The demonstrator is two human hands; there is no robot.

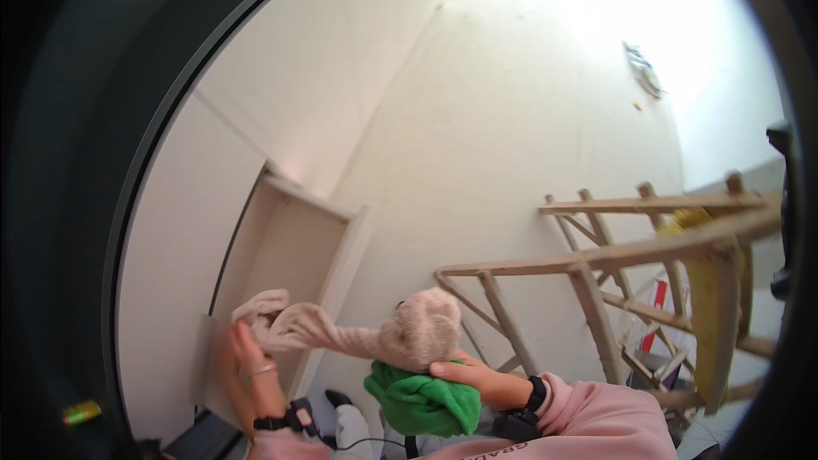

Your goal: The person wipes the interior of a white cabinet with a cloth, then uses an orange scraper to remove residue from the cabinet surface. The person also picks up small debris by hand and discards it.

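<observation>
A pale pink terry cloth (425, 329) stretches between my hands, bunched at its right end and twisted along the middle. My right hand (482, 380) holds that bunch together with a crumpled green cloth (425, 399), thumb on top. At the other end, my left hand (250, 358) grips a loose fold of the pink cloth, its fingers partly hidden. This fold hangs over an open white drawer (361, 255) in front of me. Part of the drawer's bare inside (294, 236) shows beyond the cloth.
A white cabinet panel (179, 204) rises on the left, with a dark edge beyond it. Wooden racks (575, 265) stand at the right, with a yellow item (687, 220) among their bars. A small object (642, 70) lies far off on the pale floor (511, 121).
</observation>
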